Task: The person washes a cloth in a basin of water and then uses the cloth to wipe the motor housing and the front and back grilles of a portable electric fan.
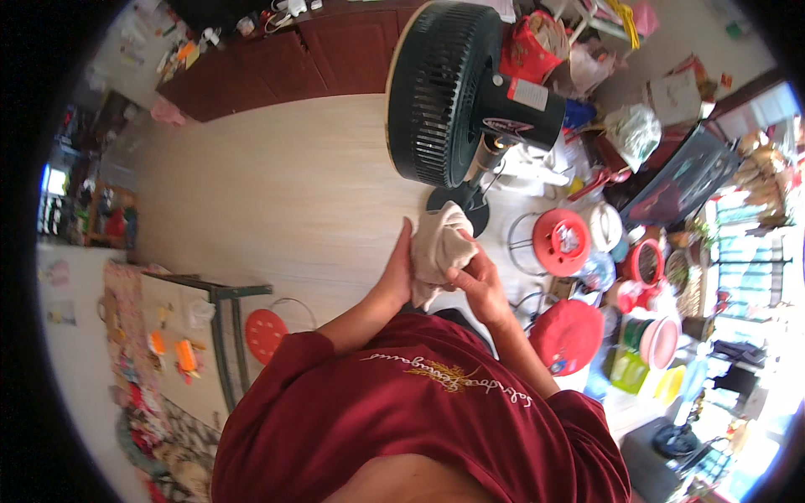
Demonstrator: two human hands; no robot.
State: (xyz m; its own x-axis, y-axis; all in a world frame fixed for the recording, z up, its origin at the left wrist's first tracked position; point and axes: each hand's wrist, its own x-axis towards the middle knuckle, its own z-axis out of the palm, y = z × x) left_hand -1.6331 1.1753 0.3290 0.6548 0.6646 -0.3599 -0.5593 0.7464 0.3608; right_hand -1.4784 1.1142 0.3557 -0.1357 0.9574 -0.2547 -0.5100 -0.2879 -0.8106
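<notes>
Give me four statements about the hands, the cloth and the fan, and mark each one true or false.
1. Both hands hold a beige cloth. True: left hand and right hand grip it.
2. The fan is white. False: it is dark, on a round base.
3. The person wears a dark red top. True.
4. The cloth lies flat on the floor. False: it is bunched up in the hands.
</notes>
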